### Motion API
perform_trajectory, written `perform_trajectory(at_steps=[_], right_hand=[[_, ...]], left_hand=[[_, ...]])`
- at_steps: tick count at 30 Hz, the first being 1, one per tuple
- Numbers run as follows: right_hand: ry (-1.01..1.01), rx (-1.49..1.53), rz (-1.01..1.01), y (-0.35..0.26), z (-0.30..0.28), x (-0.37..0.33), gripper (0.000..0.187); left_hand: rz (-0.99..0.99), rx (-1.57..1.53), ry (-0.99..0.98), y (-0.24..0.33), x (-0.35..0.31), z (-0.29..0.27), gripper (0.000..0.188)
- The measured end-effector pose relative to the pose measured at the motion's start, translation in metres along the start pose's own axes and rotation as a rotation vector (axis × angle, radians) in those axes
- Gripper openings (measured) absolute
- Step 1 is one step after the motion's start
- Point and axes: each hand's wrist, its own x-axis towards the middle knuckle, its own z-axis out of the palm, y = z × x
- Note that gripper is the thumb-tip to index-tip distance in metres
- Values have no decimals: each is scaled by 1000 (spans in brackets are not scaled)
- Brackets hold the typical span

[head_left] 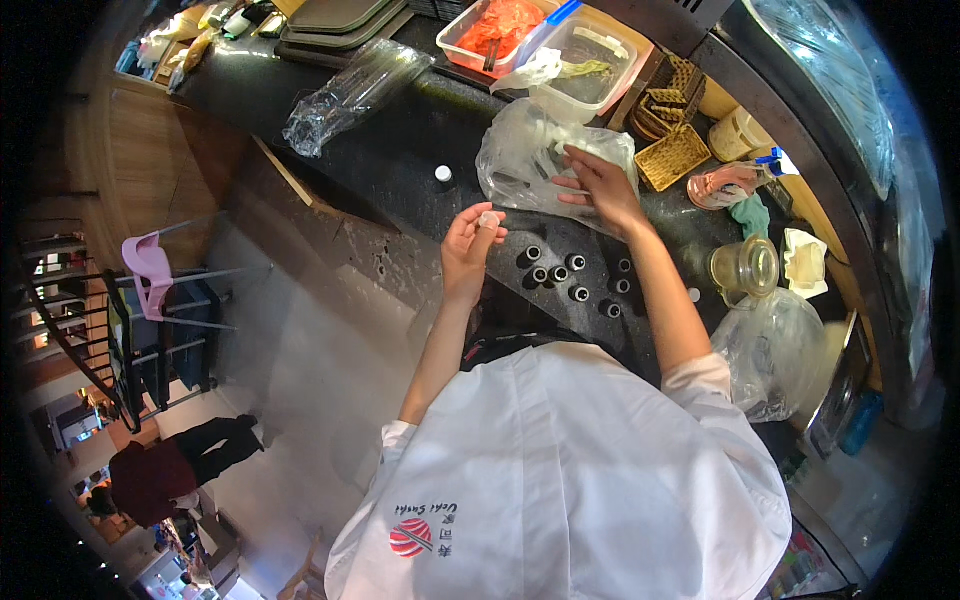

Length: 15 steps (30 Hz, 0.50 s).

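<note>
My left hand (pixel 466 260) is raised over the counter's near edge, thumb and fingers pinching a small translucent cap (pixel 488 220). At the right, my right hand (pixel 603 190) reaches over a clear plastic bag (pixel 510 165) with its fingers apart; its fingertips are at the bag, and I see nothing gripped in them. Several small dark bottles (pixel 557 273) stand in a group on the counter, between my forearms and close to my body. One bottle with a white cap (pixel 443 174) stands apart, beyond my left hand.
Clear wrapped packaging (pixel 350 95) lies at the far left of the dark counter (pixel 400 150). Plastic tubs (pixel 590 65) stand at the back. Wicker baskets (pixel 672 158), a spray bottle (pixel 722 187) and a glass jar (pixel 743 268) line the right. Someone in dark clothes (pixel 180 465) is far off left.
</note>
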Motion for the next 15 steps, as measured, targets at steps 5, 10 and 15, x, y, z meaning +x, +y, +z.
perform_trajectory(at_steps=[5,10,15], right_hand=[[-2,-894,-84,0,-5,39,69],[181,-805,-454,5,-6,34,38],[-32,200,105,10,3,-28,31]], left_hand=[[-201,93,-7,-27,-13,-31,20],[98,707,-163,-41,-24,-33,26],[388,871,-345,-43,-10,-28,44]])
